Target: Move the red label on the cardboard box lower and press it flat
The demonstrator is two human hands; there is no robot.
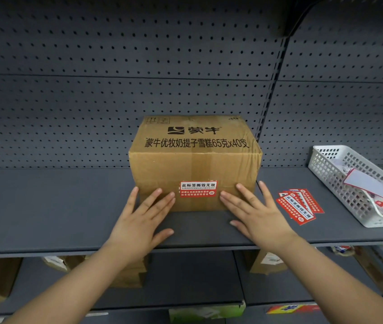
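A brown cardboard box [195,160] with black printed characters stands on a grey metal shelf [57,206]. A red and white label [198,189] is stuck on the box's front face, in its lower half, and looks flat. My left hand [142,216] is spread with its fingertips on the front face just left of the label. My right hand [254,210] is spread the same way just right of the label. Neither hand holds anything or covers the label.
Several loose red labels [299,206] lie on the shelf right of the box. A white plastic basket [340,183] with papers stands at the far right. Grey pegboard backs the shelf. More cardboard boxes [125,272] sit on the lower shelf.
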